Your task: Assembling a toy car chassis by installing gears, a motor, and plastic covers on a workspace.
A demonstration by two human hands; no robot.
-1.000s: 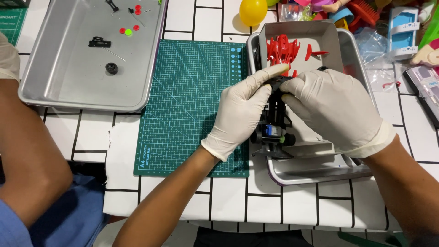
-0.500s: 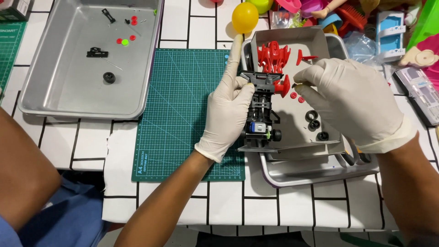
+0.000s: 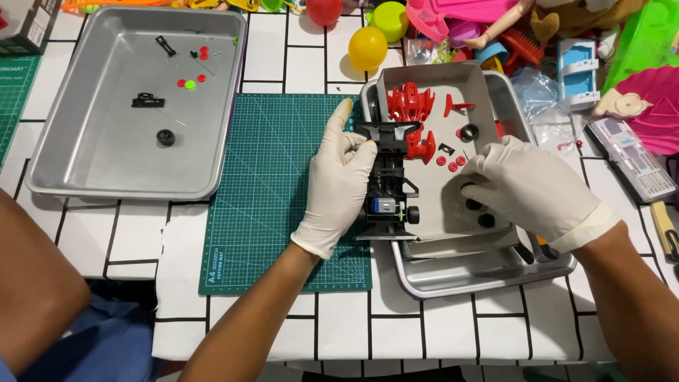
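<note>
- The black toy car chassis (image 3: 387, 185) stands on the left edge of the stacked metal tray (image 3: 488, 272), half over the green cutting mat (image 3: 272, 191). I think it could tip off this edge onto the mat if the holding hand loosens, because the rim under it is narrow.
- A small motor and a green gear show at the near end of the chassis. In my judgement these could drop out if the chassis is tilted too much.
- Many little red parts (image 3: 450, 163) and black wheels (image 3: 469, 131) lie loose in the tray, near the right hand. A careless sweep of the glove could scatter them, and between the toys behind the tray they would be hard to find.
- The left hand (image 3: 338, 185), in a white glove, is wrapped around the left side of the chassis; the fingers are curled onto it and the thumb points up and away. The grip is closed on the chassis, not tight as far as I can see.
- The right hand (image 3: 534, 189), also gloved, rests palm down in the tray, with the fingertips at a small black wheel. Whether it pinches this wheel or only touches it, I cannot tell; the fingers hide it.
- A second grey tray (image 3: 106, 155) with a few small pieces stands well apart on the left of the tabletop.
</note>
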